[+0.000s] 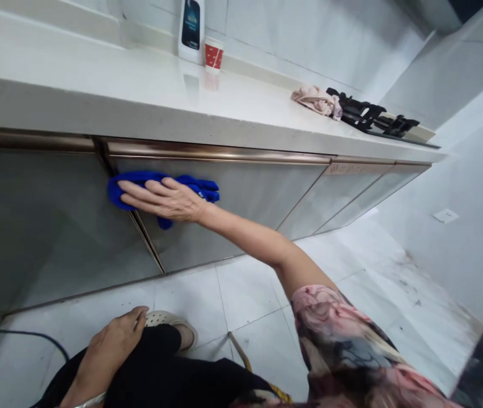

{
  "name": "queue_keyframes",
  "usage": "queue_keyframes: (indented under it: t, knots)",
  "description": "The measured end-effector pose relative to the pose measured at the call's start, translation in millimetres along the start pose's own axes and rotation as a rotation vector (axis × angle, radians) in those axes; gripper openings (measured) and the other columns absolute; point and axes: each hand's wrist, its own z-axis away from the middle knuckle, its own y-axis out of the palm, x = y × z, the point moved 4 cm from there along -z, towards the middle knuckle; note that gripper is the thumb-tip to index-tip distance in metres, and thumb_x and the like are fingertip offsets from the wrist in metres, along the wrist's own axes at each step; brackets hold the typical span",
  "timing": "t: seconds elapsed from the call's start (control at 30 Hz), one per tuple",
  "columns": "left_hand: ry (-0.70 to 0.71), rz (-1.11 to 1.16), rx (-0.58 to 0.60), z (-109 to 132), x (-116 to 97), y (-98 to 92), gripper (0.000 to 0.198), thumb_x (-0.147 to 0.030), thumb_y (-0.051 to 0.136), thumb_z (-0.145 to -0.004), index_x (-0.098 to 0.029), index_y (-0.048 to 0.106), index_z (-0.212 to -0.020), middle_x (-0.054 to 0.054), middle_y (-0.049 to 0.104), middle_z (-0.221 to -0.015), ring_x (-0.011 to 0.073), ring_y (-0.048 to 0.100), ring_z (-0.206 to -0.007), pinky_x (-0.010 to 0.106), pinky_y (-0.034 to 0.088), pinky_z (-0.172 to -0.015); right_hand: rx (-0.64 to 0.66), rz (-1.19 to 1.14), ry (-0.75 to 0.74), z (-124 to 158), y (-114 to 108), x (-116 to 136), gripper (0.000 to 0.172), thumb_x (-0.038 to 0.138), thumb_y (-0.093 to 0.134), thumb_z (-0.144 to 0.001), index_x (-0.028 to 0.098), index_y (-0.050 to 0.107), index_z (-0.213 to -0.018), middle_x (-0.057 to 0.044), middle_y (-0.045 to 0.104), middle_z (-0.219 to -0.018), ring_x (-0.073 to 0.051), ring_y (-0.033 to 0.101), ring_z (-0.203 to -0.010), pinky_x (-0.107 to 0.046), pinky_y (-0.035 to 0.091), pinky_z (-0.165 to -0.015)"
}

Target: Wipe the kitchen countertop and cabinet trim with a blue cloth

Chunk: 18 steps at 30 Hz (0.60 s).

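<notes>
My right hand (pixel 162 199) reaches out from the lower right and presses a crumpled blue cloth (pixel 201 190) flat against a glossy grey cabinet door (pixel 220 241). The cloth pokes out past my fingertips and below my palm, near the seam between two doors. My left hand (pixel 111 348) rests low on my black trousers (pixel 152 368) by the knee, holding nothing, with a bangle at its wrist. A perforated beige shoe (pixel 169 323) shows just past that hand.
A white stone countertop (pixel 97 73) runs above a bronze handle rail (pixel 216 151). On it stand a white bottle (pixel 191 28), a red-patterned paper cup (pixel 214 55), a pink rag (pixel 316 100) and a gas hob (pixel 373 118) with black grates. A dark cable (pixel 20 332) lies on the tiled floor.
</notes>
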Motion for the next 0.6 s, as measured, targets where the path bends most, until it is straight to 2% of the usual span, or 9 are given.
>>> queue_keyframes:
  t: [0.1,0.23,0.33,0.43,0.53,0.6]
  knots:
    - [-0.081,0.044,0.053,-3.4,6.2,-0.5,0.058,-0.044,0.027,-0.101,-0.021,0.072,-0.129,0.012,0.075,-0.127,0.0297,0.072,-0.116,0.040,0.056,-0.101,0.010,0.007,0.150,31.3,-8.9,-47.0,0.058,0.010,0.024,-0.108,0.028,0.031,-0.162,-0.001,0.039,-0.166,-0.020,0.056,-0.133,-0.039,0.053,-0.105]
    - [-0.052,0.049,0.059,-14.6,5.2,6.0,0.054,-0.044,0.030,-0.100,-0.024,0.072,-0.129,0.010,0.078,-0.120,0.0299,0.075,-0.109,0.041,0.057,-0.097,0.092,-0.026,0.262,90.7,-9.0,-92.6,0.059,0.014,0.026,-0.108,0.036,0.028,-0.163,0.001,0.041,-0.165,-0.024,0.052,-0.139,-0.051,0.051,-0.111]
    - [-0.051,0.047,0.071,-13.7,1.9,6.7,0.058,-0.042,0.027,-0.101,-0.018,0.068,-0.135,0.014,0.076,-0.124,0.0309,0.073,-0.114,0.042,0.055,-0.102,0.180,-0.052,0.368,133.8,-3.0,-113.3,0.055,0.019,0.027,-0.108,0.033,0.034,-0.161,-0.004,0.045,-0.162,-0.028,0.048,-0.141,-0.058,0.046,-0.114]
    - [-0.083,0.041,0.085,-6.6,-1.3,-0.8,0.061,-0.042,0.025,-0.102,-0.015,0.066,-0.137,0.015,0.074,-0.130,0.0317,0.071,-0.117,0.044,0.053,-0.106,0.246,-0.081,0.516,176.0,2.5,-132.4,0.051,0.023,0.029,-0.107,0.027,0.044,-0.156,-0.011,0.049,-0.157,-0.032,0.048,-0.140,-0.063,0.040,-0.116]
    - [-0.093,0.024,0.104,-3.2,-3.4,-5.5,0.060,-0.042,0.026,-0.102,-0.016,0.069,-0.134,0.015,0.073,-0.130,0.0323,0.072,-0.117,0.043,0.054,-0.105,0.277,-0.081,0.670,222.7,2.4,-150.1,0.049,0.028,0.032,-0.106,0.024,0.052,-0.150,-0.014,0.050,-0.155,-0.035,0.046,-0.140,-0.065,0.036,-0.117]
    - [-0.095,0.018,0.102,-5.2,-2.1,-1.9,0.061,-0.042,0.023,-0.102,-0.016,0.068,-0.136,0.015,0.073,-0.130,0.0322,0.072,-0.117,0.043,0.054,-0.104,0.266,-0.054,0.804,255.9,-1.4,-159.2,0.048,0.030,0.036,-0.103,0.020,0.055,-0.146,-0.017,0.050,-0.153,-0.035,0.045,-0.140,-0.065,0.033,-0.118]
